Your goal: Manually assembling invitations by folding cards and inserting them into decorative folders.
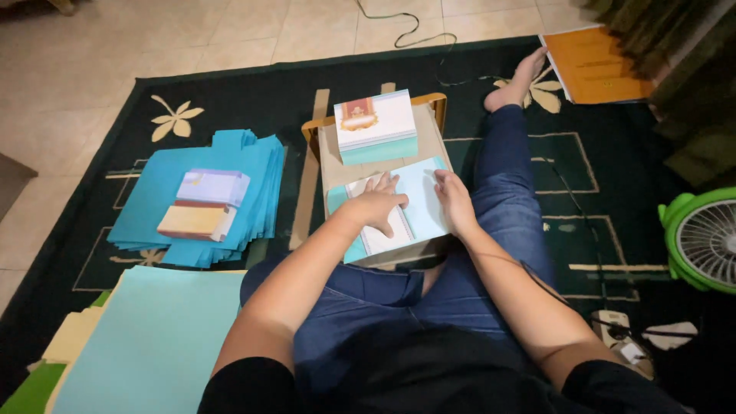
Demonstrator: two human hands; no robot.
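Note:
I sit on a dark patterned rug with a small wooden stool [313, 132] between my legs. A light blue folded card sheet [418, 201] lies on its top. My left hand [376, 205] presses flat on a white inner page of that sheet. My right hand [455, 201] rests on the sheet's blue right half, fingers apart. Behind the sheet on the stool stands a stack of white cards [376, 124] with a teal edge and an ornate picture on top.
A fanned pile of blue card sheets [253, 184] lies left, with two small card packs [205, 201] on it. Large pale blue sheets [157, 341] lie near left. An orange folder [598, 65], a green fan [701, 241] and cables are right.

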